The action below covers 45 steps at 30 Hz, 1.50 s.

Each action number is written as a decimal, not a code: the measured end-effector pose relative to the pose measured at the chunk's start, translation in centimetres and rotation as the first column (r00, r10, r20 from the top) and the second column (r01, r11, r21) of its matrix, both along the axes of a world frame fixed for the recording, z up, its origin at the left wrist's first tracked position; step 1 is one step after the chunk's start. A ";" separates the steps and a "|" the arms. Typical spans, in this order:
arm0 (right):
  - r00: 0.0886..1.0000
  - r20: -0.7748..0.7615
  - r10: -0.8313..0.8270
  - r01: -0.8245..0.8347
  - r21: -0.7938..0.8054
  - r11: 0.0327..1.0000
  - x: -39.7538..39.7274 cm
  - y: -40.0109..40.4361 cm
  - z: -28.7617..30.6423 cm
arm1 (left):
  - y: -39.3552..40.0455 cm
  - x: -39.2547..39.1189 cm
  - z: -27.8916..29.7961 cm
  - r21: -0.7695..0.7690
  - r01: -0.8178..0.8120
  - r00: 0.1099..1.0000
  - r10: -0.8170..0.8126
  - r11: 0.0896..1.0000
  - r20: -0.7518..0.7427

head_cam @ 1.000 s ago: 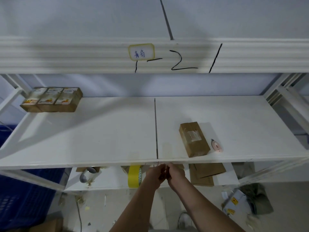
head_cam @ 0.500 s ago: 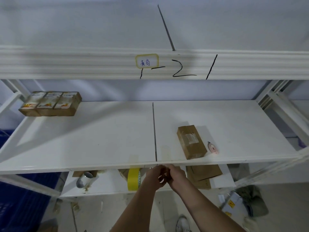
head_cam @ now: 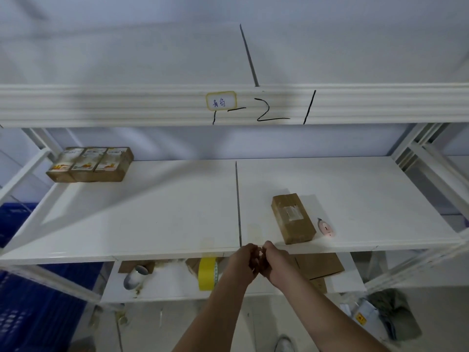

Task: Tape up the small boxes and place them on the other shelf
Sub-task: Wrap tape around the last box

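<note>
The left hand (head_cam: 242, 260) and right hand (head_cam: 275, 262) met knuckle to knuckle at the front lip of the shelf (head_cam: 152, 224), at 6 o'clock in the view, fingers curled inward toward each other; whatever they pinched between them was too small or too clear to make out, so whether they held anything could not be told. If it was a strip of tape, it could fold and stick to itself or to the fingers before reaching a box. The plain box (head_cam: 293, 218) lay at 4 o'clock from the shelf's centre seam, near the front edge, with the cutter (head_cam: 326, 227) just beside it at its 3 o'clock. A careless reach could nudge the box over that edge, or brush the cutter off. The yellow tape (head_cam: 207, 273) stood on edge on the lower shelf (head_cam: 165, 288), just at 9 o'clock of the left hand, and looked liable to roll if bumped. Three boxes (head_cam: 91, 165) sat in a touching row at the far 10 o'clock corner, well apart from the hands.
</note>
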State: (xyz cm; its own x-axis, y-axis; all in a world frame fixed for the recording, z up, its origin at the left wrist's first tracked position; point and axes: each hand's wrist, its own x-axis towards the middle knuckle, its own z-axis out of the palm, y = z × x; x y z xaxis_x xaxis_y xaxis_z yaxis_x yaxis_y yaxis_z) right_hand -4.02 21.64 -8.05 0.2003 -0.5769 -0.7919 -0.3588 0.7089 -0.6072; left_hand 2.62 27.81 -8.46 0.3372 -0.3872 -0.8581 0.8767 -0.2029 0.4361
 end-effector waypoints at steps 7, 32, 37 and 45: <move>0.990 -0.116 0.082 -0.084 -0.015 0.996 0.0 -0.6 0.6 | 0.2 -0.5 1.2 0.000 -0.016 0.998 0.016 1.000 -0.068; 0.914 -0.115 0.389 -0.405 -0.229 0.885 3.2 -5.9 10.9 | -4.0 2.0 8.8 -0.068 0.006 0.998 -0.001 0.998 0.067; 0.729 -0.527 0.436 -0.668 -0.411 0.620 3.2 -7.4 10.8 | -3.0 0.6 8.0 -0.103 0.093 0.993 -0.084 0.990 0.086; 0.433 -0.721 0.541 -0.898 -0.295 0.326 3.9 -7.3 11.9 | -2.5 2.1 8.5 0.078 0.344 0.896 -0.352 0.936 0.271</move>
